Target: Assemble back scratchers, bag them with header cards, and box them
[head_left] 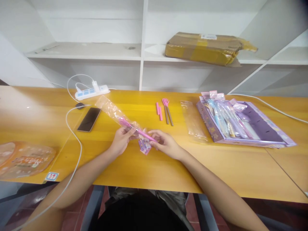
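Desktop: through the head camera I look down on a yellow-brown wooden desk (pixel 149 175), its front edge running across below the hands.
Pink stick: the pink claw-headed stick (pixel 147 136) is held slantwise above the middle of the desk, its claw toward the upper left.
Left hand: my left hand (pixel 121 140) pinches the stick near its middle, together with crumpled film.
Right hand: my right hand (pixel 166 143) pinches the stick's lower end between thumb and fingers.
Wrapper: a clear sleeve (pixel 108 106) trails past the claw; how much of the stick lies inside, I cannot tell. A purple tag (pixel 144 146) hangs between the hands.
Loose pieces: two short pink rods (pixel 160 113) lie beside two metal-shafted claws (pixel 167 113).
Right side: another clear sleeve (pixel 193 123) lies flat just beside a purple box (pixel 263 126) with wrapped sticks (pixel 227 118) in its left part.
Left side: a dark phone (pixel 89 119), a white power strip (pixel 92 92), a looping white cable (pixel 80 146), an orange-edged pouch (pixel 29 160) and a "39" label (pixel 52 176).
Room: white shelving (pixel 91 51) stands behind, bearing a taped parcel (pixel 202 49); reddish floor tiles (pixel 74 215) show below.
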`<state>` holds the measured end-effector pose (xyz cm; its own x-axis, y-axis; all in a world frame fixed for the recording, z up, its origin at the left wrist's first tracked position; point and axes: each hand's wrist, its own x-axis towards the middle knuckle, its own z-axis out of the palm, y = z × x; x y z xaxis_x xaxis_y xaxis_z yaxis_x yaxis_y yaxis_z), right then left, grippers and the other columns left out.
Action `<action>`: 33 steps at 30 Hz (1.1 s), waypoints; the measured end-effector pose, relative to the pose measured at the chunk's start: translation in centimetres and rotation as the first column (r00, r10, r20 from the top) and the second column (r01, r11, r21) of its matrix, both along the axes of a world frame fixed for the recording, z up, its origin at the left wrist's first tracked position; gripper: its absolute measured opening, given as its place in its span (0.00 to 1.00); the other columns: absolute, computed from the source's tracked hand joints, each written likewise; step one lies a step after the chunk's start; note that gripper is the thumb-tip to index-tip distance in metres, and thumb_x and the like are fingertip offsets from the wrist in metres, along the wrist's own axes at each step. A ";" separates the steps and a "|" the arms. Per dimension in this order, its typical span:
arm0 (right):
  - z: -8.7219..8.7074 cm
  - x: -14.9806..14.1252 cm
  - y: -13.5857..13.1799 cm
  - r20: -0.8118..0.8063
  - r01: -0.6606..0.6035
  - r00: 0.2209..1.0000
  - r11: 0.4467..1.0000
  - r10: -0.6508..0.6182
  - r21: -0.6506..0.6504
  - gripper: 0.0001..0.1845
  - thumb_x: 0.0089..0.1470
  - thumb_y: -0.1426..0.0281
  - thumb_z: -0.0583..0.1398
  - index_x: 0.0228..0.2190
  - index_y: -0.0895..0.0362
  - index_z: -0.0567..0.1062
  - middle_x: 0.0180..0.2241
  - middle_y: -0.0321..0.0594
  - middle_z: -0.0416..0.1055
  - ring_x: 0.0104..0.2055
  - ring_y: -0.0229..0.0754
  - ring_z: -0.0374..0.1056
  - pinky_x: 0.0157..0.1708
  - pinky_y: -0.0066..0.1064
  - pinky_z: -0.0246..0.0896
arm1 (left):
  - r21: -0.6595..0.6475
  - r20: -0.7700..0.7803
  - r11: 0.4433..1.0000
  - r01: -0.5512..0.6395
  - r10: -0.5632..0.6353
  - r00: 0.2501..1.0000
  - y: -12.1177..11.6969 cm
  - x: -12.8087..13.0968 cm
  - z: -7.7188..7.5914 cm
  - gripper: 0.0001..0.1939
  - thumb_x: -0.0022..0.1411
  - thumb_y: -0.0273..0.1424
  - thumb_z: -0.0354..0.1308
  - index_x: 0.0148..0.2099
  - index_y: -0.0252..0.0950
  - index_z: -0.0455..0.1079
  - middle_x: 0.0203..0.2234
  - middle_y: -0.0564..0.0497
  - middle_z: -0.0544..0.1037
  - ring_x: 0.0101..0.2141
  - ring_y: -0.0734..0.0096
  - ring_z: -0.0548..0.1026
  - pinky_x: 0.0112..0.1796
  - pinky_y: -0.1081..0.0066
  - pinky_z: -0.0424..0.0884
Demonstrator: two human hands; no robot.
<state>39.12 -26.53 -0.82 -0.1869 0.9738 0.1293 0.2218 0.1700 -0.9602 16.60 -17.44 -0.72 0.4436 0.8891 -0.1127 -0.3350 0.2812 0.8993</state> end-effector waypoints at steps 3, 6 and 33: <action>0.3 0.1 -0.1 -0.171 -0.031 0.985 0.999 0.024 -0.041 0.20 0.65 0.57 0.65 0.54 0.53 0.72 0.38 0.38 0.74 0.32 0.36 0.68 0.30 0.27 0.66 | 0.019 0.036 0.998 -0.061 0.060 0.998 0.7 -0.3 0.5 0.17 0.56 0.39 0.77 0.41 0.34 0.78 0.35 0.50 0.83 0.35 0.69 0.81 0.38 0.68 0.81; 0.4 0.1 -0.1 -0.261 -0.063 0.965 0.995 0.039 -0.081 0.18 0.65 0.58 0.66 0.52 0.53 0.74 0.40 0.39 0.77 0.32 0.35 0.69 0.33 0.28 0.69 | 0.030 0.058 0.997 -0.072 0.070 0.996 1.1 -0.6 1.1 0.18 0.57 0.38 0.77 0.43 0.35 0.77 0.36 0.51 0.83 0.35 0.70 0.81 0.37 0.69 0.81; 0.1 -0.1 0.0 0.098 0.055 0.991 0.951 -0.089 0.303 0.23 0.52 0.53 0.74 0.42 0.53 0.78 0.38 0.37 0.64 0.29 0.35 0.59 0.27 0.29 0.62 | -0.013 -0.009 0.969 0.248 -0.248 0.969 -1.2 -0.2 0.8 0.16 0.60 0.40 0.74 0.43 0.34 0.77 0.37 0.47 0.83 0.36 0.66 0.82 0.38 0.66 0.80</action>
<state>38.99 -26.51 -0.69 -0.1471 0.9048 0.3996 0.3450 0.4255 -0.8366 16.45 -18.60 0.05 0.6489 0.7500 -0.1285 -0.2438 0.3650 0.8985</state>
